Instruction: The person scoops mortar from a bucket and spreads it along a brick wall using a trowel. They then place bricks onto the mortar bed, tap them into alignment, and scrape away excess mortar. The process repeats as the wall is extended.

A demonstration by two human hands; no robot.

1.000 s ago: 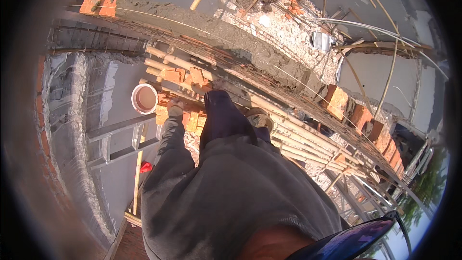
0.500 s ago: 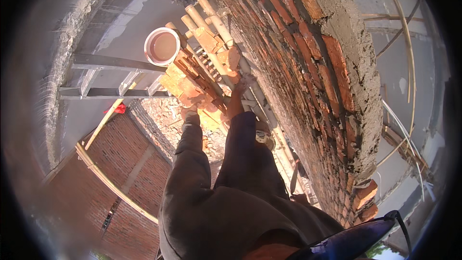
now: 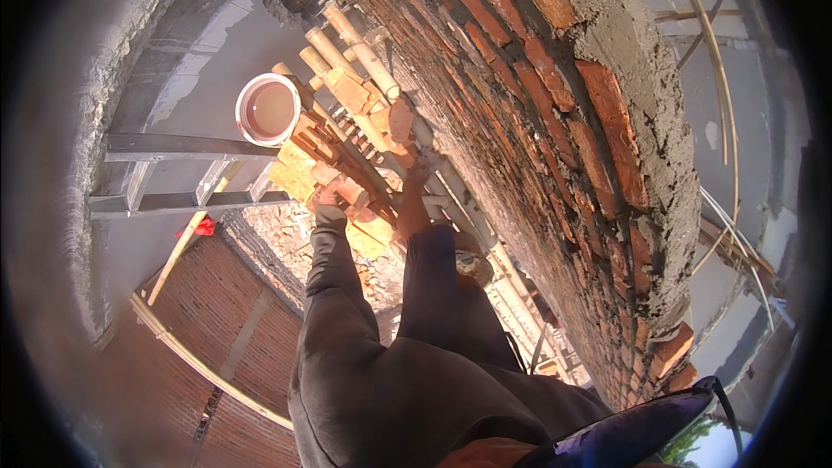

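Observation:
My left hand reaches to a stack of loose bricks and has its fingers closed on an orange brick. Yellowish bricks lie just beyond that hand, with dark reddish pieces beside them. Low at the right, mostly hidden by my jacket, a small part of my right hand shows by the wall. It grips what looks like a trowel, of which a thin dark blade is visible. My dark trouser leg stretches between the two hands.
A tall brick wall with rough mortar runs along my right. Bamboo poles lie beside it. A round bucket of brownish liquid stands past the bricks, near a metal ladder-like frame. Rubble covers ground far below.
The view has shifted, so the bucket and bricks sit lower and farther left. My left hand has moved farther into the stack, and a tilted brick now shows beside its fingers.

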